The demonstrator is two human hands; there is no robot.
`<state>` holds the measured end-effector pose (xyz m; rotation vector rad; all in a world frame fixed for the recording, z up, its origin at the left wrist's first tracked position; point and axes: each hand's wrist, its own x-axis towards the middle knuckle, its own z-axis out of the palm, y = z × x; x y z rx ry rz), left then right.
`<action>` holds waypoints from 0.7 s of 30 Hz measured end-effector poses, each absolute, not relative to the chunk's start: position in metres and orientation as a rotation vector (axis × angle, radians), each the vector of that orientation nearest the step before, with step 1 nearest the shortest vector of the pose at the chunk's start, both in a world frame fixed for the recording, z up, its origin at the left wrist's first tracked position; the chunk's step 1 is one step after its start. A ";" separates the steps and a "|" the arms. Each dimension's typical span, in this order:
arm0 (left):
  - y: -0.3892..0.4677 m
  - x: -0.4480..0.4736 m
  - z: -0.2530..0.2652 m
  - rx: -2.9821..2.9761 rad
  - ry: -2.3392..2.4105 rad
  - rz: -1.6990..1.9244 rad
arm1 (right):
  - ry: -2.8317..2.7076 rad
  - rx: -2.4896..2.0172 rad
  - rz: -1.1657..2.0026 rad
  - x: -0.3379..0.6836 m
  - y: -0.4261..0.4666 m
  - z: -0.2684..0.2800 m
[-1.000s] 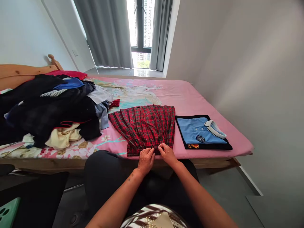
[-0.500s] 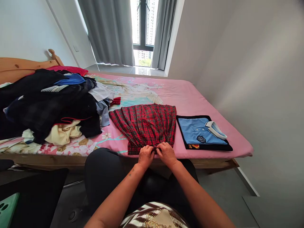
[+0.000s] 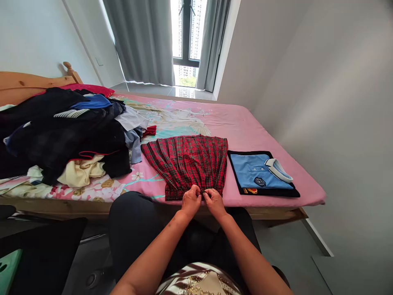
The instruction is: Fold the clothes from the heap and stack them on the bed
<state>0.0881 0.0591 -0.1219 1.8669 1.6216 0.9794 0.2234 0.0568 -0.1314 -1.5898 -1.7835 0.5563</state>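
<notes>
A red plaid pleated skirt (image 3: 193, 159) lies flat on the bed, its waistband along the front edge and its hem fanned out away from me. At the waistband, my left hand (image 3: 192, 200) pinches the fabric with bent fingers. Close beside it, my right hand (image 3: 214, 200) is closed on the same band, the fingertips of both hands nearly meeting. What exactly sits between the fingertips is too small to make out. To the right lies a folded light-blue polo shirt (image 3: 260, 170) with a white collar, on top of a folded black garment (image 3: 276, 191).
A large heap of loose clothes (image 3: 76, 131) covers the left of the bed. The pink bedsheet (image 3: 233, 119) shows behind the skirt. Grey curtains (image 3: 141, 45) hang by the window. A green phone-like object (image 3: 9, 268) lies at the lower left.
My left hand has shifted slightly right and its fingers are bunched more tightly at the waistband. My right hand stays at the band. The skirt lies almost unchanged.
</notes>
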 end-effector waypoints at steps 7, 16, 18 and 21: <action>0.062 0.080 -0.129 1.724 1.465 1.021 | -1.645 -1.521 0.656 0.222 0.050 -0.135; 0.063 0.073 -0.132 1.698 1.336 1.037 | -1.771 -1.439 0.958 0.235 0.068 -0.128; 0.063 0.073 -0.132 1.689 1.329 1.041 | -1.793 -1.478 0.932 0.235 0.071 -0.128; 0.064 0.073 -0.131 1.683 1.336 1.031 | -1.823 -1.528 0.867 0.233 0.071 -0.129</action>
